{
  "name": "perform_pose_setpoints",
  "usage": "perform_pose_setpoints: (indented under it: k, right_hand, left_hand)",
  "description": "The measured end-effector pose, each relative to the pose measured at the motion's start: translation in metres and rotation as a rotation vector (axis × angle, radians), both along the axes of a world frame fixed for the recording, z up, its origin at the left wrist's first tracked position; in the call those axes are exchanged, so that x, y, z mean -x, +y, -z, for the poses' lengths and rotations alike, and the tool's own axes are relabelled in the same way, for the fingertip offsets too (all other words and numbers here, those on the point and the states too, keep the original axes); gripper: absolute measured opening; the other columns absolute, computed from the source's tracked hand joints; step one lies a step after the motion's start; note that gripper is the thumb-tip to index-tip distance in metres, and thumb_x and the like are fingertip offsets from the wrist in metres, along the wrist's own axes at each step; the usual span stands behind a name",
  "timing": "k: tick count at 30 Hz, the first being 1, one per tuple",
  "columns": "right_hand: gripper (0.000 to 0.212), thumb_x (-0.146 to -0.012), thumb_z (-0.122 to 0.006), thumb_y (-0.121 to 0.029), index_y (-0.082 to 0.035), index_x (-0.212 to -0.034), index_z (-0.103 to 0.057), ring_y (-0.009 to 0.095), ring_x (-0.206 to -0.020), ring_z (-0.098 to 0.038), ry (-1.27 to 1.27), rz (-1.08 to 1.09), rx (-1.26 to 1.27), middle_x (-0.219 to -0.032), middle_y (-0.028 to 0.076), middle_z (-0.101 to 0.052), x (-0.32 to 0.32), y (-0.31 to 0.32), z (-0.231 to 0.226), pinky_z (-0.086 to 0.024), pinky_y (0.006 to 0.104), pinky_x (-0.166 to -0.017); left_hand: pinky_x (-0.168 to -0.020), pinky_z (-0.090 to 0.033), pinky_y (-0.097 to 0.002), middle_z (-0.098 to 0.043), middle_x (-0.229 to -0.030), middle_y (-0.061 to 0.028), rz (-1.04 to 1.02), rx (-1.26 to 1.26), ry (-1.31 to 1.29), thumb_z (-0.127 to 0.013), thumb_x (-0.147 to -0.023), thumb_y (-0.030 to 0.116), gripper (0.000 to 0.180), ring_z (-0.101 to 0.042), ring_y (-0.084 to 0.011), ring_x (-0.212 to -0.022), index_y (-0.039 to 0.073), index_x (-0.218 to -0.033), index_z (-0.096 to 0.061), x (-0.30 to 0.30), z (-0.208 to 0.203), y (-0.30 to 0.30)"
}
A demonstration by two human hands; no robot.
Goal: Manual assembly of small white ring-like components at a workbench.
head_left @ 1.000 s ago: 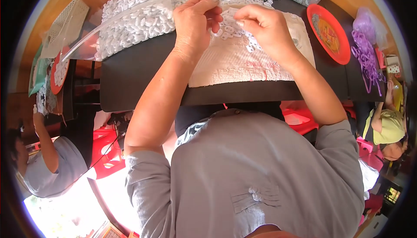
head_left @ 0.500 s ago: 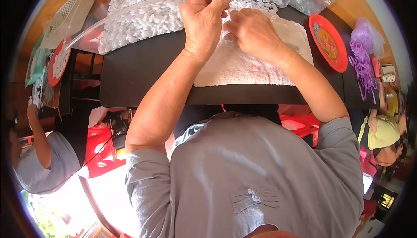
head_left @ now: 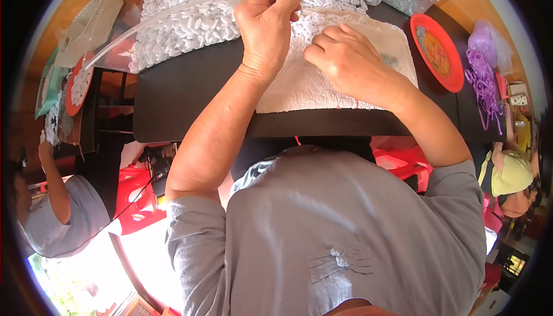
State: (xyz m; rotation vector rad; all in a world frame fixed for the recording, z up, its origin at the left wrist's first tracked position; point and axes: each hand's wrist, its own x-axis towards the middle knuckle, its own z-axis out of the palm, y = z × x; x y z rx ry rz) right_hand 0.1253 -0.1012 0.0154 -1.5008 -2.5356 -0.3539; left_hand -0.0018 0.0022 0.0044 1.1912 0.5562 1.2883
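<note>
My left hand (head_left: 266, 25) is raised over the far edge of a cream towel (head_left: 288, 98), thumb and forefinger pinched together. Whatever sits in that pinch is too small or hidden to name. Lower and to the right, my right hand (head_left: 351, 62) hovers over the towel with its fingers curled in; I cannot see what they hold. Several small white loop-shaped pieces (head_left: 305, 24) lie on the towel's far part, partly behind my left hand. Beyond them, clear plastic bags hold heaps of similar white loops (head_left: 190, 33).
On the dark table (head_left: 184, 94), a red plate (head_left: 459, 74) with small grey bits stands right of the towel. Purple cords (head_left: 483, 85) hang past it. Another red plate (head_left: 79, 85) holds white pieces at the left, near a person (head_left: 75, 212). Someone else (head_left: 510, 172) sits far right.
My right hand has pulled away from the left one, toward me and to the right. The left hand stays almost in place, still pinched.
</note>
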Motion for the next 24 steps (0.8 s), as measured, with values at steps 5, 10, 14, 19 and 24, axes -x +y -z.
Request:
perform_pose_setpoints:
  k: [5, 10, 14, 19, 24]
  right_hand:
    - [0.017, -0.073, -0.059, -0.003, -0.004, -0.09, -0.06, 0.025, -0.091, -0.057, 0.03, -0.07, 0.034, -0.089, 0.008, -0.057, -0.004, 0.003, 0.008, -0.044, 0.0385, -0.082]
    - [0.015, -0.073, -0.061, -0.002, -0.006, -0.087, -0.062, 0.027, -0.086, -0.059, 0.207, -0.047, -0.066, -0.087, 0.007, -0.057, -0.016, 0.006, 0.006, -0.046, 0.0395, -0.077]
    - [0.009, -0.075, -0.062, -0.004, -0.006, -0.084, -0.062, 0.028, -0.081, -0.06, 0.191, 0.119, -0.054, -0.084, 0.008, -0.058, -0.02, 0.003, 0.01, -0.047, 0.0399, -0.074]
    - [0.007, -0.077, -0.063, -0.009, -0.005, -0.082, -0.062, 0.028, -0.084, -0.061, 0.078, 0.129, -0.079, -0.085, 0.008, -0.059, -0.01, 0.004, 0.024, -0.047, 0.0394, -0.074]
    - [0.009, -0.076, -0.061, -0.012, -0.006, -0.082, -0.061, 0.026, -0.086, -0.06, 0.081, 0.032, -0.056, -0.087, 0.009, -0.06, 0.004, 0.005, 0.03, -0.047, 0.0391, -0.076]
  left_hand:
    - [-0.045, -0.039, -0.0229, -0.062, -0.069, -0.0069, 0.013, 0.057, 0.043, -0.066, -0.083, 0.008, 0.013, -0.056, -0.0106, -0.056, -0.004, -0.089, -0.063, -0.002, 0.006, 0.004]
    - [-0.044, -0.039, -0.0228, -0.061, -0.066, -0.0056, 0.03, 0.128, 0.02, -0.065, -0.081, 0.006, 0.009, -0.054, -0.0096, -0.054, -0.003, -0.082, -0.063, -0.003, 0.008, 0.007]
    - [-0.042, -0.038, -0.0229, -0.061, -0.066, -0.0067, 0.047, 0.159, 0.023, -0.065, -0.081, 0.005, 0.009, -0.054, -0.01, -0.053, -0.003, -0.081, -0.062, -0.003, 0.008, 0.005]
    - [-0.042, -0.038, -0.0231, -0.061, -0.066, -0.0067, 0.07, 0.155, 0.032, -0.066, -0.081, 0.006, 0.01, -0.054, -0.0103, -0.053, -0.003, -0.081, -0.062, -0.005, 0.009, 0.007]
    - [-0.042, -0.039, -0.0234, -0.061, -0.068, -0.0075, 0.089, 0.149, 0.032, -0.066, -0.082, 0.006, 0.01, -0.054, -0.0106, -0.054, -0.003, -0.083, -0.062, -0.005, 0.011, 0.006]
